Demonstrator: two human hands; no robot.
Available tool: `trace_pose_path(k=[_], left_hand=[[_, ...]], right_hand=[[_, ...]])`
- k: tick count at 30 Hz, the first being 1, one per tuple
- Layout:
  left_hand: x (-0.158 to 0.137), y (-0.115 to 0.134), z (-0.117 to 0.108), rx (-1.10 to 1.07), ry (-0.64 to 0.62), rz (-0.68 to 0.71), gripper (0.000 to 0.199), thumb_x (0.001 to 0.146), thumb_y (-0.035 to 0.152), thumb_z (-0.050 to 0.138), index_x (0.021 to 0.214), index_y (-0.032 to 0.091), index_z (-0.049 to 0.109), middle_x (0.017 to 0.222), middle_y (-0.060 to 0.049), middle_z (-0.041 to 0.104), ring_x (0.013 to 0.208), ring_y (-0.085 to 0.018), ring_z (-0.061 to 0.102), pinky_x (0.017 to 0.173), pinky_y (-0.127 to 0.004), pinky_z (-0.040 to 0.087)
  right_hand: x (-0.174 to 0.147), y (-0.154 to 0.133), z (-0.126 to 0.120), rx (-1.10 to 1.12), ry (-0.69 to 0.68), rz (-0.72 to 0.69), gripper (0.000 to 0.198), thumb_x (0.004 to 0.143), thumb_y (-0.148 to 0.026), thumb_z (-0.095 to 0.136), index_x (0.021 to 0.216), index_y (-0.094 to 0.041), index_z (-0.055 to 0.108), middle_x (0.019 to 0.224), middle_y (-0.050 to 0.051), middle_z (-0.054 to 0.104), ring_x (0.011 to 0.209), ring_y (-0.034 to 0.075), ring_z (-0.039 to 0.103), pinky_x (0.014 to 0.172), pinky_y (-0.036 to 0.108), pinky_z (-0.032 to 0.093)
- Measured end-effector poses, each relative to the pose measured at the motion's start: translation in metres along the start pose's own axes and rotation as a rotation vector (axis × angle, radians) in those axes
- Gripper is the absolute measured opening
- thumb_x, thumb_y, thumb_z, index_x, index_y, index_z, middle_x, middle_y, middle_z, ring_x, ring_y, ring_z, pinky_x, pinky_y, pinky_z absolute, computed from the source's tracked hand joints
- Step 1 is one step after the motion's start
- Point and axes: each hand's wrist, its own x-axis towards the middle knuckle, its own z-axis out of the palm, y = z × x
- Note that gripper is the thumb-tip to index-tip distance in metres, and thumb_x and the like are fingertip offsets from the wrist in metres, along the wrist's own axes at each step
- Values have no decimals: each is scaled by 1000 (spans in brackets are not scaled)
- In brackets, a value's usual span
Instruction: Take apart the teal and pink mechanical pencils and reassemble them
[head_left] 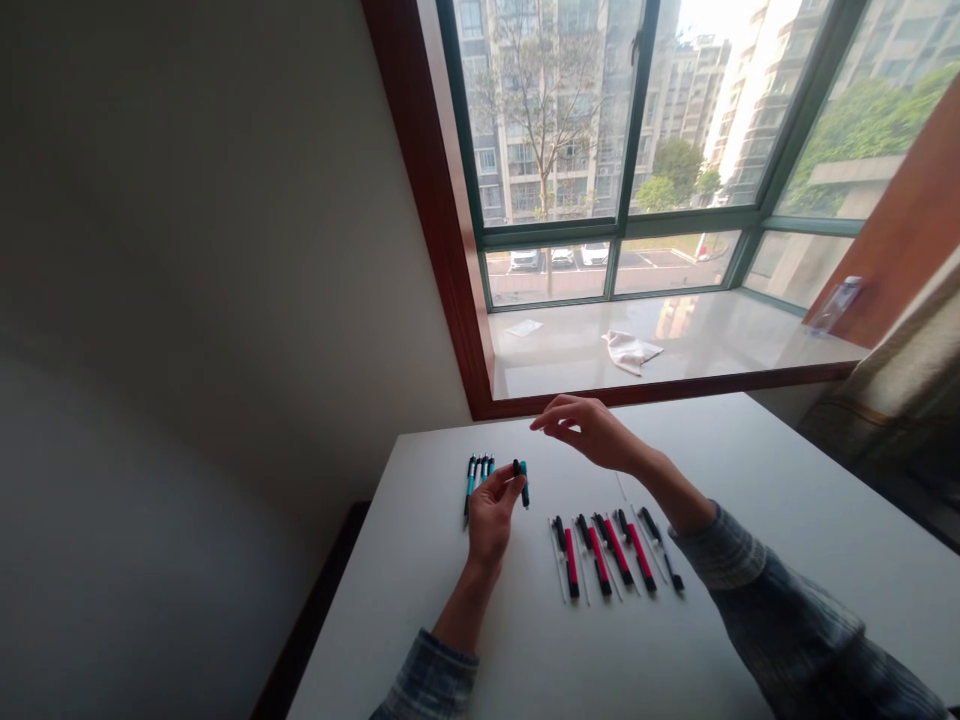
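My left hand is closed on a teal and black pen barrel, with a black pen part pinched beside it. Raised above the table's far edge, my right hand has its fingertips brought together. A tiny pale bit shows at those fingertips, too small to name. Several teal pens lie side by side just behind my left hand, which partly hides them. To the right, several red pen barrels lie in a row with black pen parts and thin white refills.
The white table stands against a grey wall on the left. Beyond it, a window sill holds a crumpled white cloth, a flat white piece and a clear bottle. A curtain hangs at the right.
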Motion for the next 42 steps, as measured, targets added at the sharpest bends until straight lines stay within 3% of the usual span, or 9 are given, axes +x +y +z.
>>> trace_pose_path(k=[9, 20, 23, 26, 31, 34, 38, 42], left_hand=[[-1, 1, 2, 35, -28, 6, 37, 71, 39, 87, 100, 17, 79, 93, -8, 79, 85, -20, 69, 77, -31, 53], [-2, 5, 4, 38, -52, -3, 36, 72, 40, 87, 99, 18, 79, 92, -7, 79, 87, -22, 69, 79, -33, 52], [-2, 4, 4, 36, -44, -14, 36, 72, 38, 87, 100, 17, 79, 93, -8, 79, 87, -21, 69, 79, -32, 52], [-2, 4, 4, 27, -38, -13, 35, 72, 37, 87, 99, 17, 79, 93, -8, 79, 88, -21, 69, 79, -31, 52], [-3, 4, 4, 5, -35, 6, 34, 72, 35, 87, 99, 17, 79, 93, -8, 79, 90, -22, 70, 81, -32, 54], [-2, 3, 2, -3, -6, 15, 34, 71, 33, 87, 99, 16, 79, 92, -8, 79, 90, -22, 70, 81, -32, 55], [2, 1, -2, -19, 24, 29, 33, 70, 31, 87, 99, 16, 79, 94, -7, 79, 89, -21, 70, 80, -32, 55], [3, 1, -5, -25, 36, 41, 32, 71, 31, 87, 98, 16, 80, 93, -7, 79, 87, -21, 70, 79, -31, 55]], right_hand=[[1, 5, 27, -101, -139, -45, 24, 94, -15, 63, 114, -23, 75, 93, 5, 76, 84, 17, 71, 77, 29, 57], [1, 8, 30, -32, -178, -9, 23, 92, -19, 67, 114, -22, 75, 97, 5, 78, 82, 17, 73, 77, 28, 58], [0, 17, 15, -73, -71, 62, 19, 93, -26, 67, 110, -22, 76, 97, 6, 79, 80, 18, 73, 74, 29, 58], [-11, 32, -6, -265, 42, 206, 14, 93, -31, 68, 93, -22, 79, 87, 6, 79, 77, 21, 72, 70, 30, 55], [-45, 62, -23, -508, -27, 533, 14, 88, -31, 71, 80, -22, 79, 77, 7, 77, 73, 24, 71, 65, 30, 50], [-55, 75, -17, -483, -47, 544, 17, 92, -29, 65, 90, -22, 80, 87, 8, 79, 80, 24, 72, 68, 30, 50], [-42, 91, -9, -456, -86, 502, 23, 96, -26, 58, 100, -20, 79, 100, 10, 79, 92, 25, 72, 79, 32, 51], [-26, 107, -6, -433, -154, 503, 20, 93, -24, 61, 95, -18, 80, 96, 10, 80, 88, 24, 73, 78, 31, 53]])
